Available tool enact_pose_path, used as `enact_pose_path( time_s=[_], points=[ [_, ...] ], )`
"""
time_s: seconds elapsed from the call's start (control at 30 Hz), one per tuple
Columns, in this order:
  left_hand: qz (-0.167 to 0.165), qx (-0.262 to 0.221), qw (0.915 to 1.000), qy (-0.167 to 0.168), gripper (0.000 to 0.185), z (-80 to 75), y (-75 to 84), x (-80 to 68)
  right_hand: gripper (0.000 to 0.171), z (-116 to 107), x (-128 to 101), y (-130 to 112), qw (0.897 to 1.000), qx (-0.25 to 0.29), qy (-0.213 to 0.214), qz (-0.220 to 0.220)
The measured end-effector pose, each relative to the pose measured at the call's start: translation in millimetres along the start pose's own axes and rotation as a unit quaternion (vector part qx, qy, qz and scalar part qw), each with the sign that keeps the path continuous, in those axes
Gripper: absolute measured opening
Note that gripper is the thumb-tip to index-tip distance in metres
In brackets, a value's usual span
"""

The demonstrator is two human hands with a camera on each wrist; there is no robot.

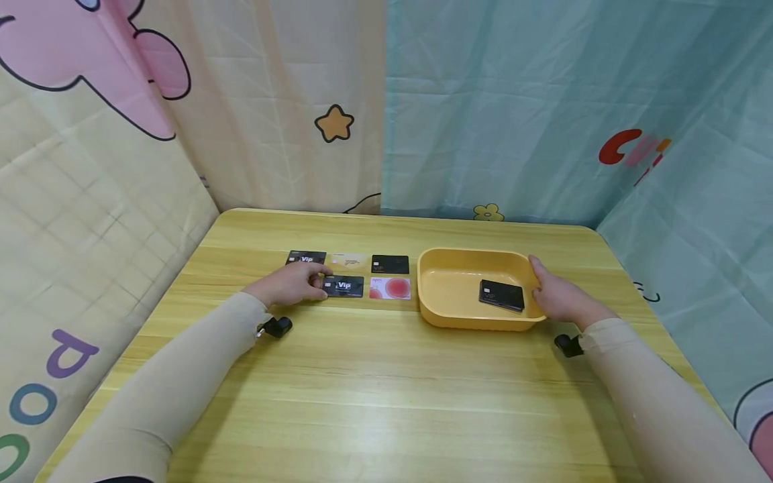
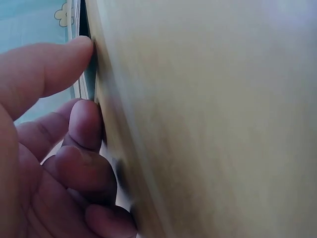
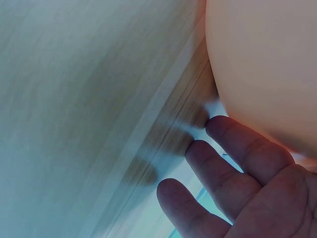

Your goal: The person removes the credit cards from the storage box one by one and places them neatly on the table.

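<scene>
My left hand point(image 1: 292, 283) is at the left edge of a black Vip card point(image 1: 344, 286) lying on the table, its thumb and forefinger pinching that edge. In the left wrist view the thumb point(image 2: 64, 62) and the curled fingers point(image 2: 84, 168) are at the tabletop. A yellow plastic tray point(image 1: 477, 322) stands to the right, and my right hand point(image 1: 561, 295) holds its right end. From the right wrist view, several fingers point(image 3: 223, 178) lie beside the tray's wall point(image 3: 262, 64), low over the table. Inside the tray lies a small stack of black cards point(image 1: 501, 295).
Beside the pinched card lies a white card with red circles point(image 1: 390, 288). Behind are another dark Vip card point(image 1: 306, 257), a pale gold card point(image 1: 349, 261) and a plain black card point(image 1: 390, 264). Printed curtains point(image 1: 483, 100) hang behind the wooden table point(image 1: 374, 389).
</scene>
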State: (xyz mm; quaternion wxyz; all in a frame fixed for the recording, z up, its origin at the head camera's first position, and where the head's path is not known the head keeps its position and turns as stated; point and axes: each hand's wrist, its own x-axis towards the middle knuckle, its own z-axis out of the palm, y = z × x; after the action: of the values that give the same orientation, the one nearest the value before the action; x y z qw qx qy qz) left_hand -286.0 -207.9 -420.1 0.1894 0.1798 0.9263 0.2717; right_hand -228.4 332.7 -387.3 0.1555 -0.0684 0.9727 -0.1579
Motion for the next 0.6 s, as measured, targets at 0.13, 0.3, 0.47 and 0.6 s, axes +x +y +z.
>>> enact_pose_path(
  time_s=[0.13,0.3,0.47,0.6],
  points=[
    [-0.005,0.006,1.0,-0.001,0.057,1.0,0.0,1.4,0.074,-0.1,-0.4,0.0,1.0,0.001,-0.001,0.004],
    [-0.011,0.004,0.9999,-0.002,0.059,1.1,0.2,1.6,0.074,-0.5,-0.9,-0.5,1.0,0.005,0.0,0.007],
    [-0.012,0.004,0.9999,-0.003,0.061,0.8,2.9,-0.1,0.074,0.1,-0.7,-0.2,1.0,0.007,-0.002,0.006],
    [-0.016,-0.001,0.9999,-0.002,0.062,1.0,4.2,-1.1,0.074,0.9,-0.2,0.9,1.0,0.01,-0.002,0.002]
  ],
)
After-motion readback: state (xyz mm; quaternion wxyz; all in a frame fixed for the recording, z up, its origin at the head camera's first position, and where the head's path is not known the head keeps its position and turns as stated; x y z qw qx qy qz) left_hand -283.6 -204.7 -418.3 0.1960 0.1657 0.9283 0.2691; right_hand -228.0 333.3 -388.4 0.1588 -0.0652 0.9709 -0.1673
